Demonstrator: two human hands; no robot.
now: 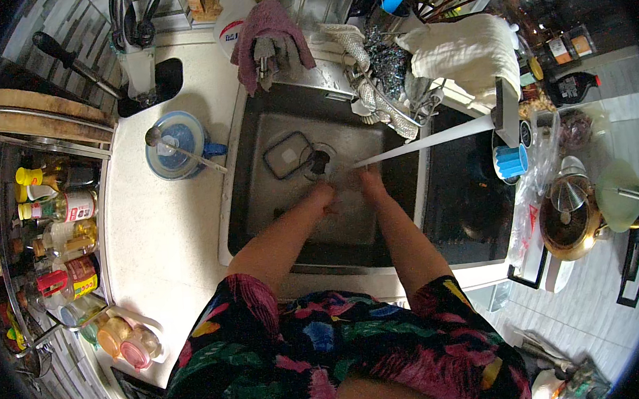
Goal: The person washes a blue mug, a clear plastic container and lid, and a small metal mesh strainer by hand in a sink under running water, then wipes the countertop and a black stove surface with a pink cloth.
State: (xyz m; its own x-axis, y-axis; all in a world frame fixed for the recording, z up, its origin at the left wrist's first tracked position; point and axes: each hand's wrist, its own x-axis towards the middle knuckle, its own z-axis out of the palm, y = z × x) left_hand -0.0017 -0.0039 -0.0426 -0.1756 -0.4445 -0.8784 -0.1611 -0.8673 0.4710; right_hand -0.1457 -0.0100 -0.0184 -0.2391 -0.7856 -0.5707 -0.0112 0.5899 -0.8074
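Note:
Both my hands are low in a dark sink basin. My left hand is bent near the round drain; its fingers are blurred, and whether it holds anything is unclear. My right hand is at the lower end of a pale stream of water, which runs from a grey faucet at the right; its fingers are also indistinct. Beyond my left hand, a clear rectangular container or lid with a dark rim lies on the basin floor beside the drain.
A blue-and-white bowl with a long spoon across it stands on the left counter. Cloths, a metal scourer and a plastic spray bottle are behind the sink. Sauce bottles fill a rack at the left.

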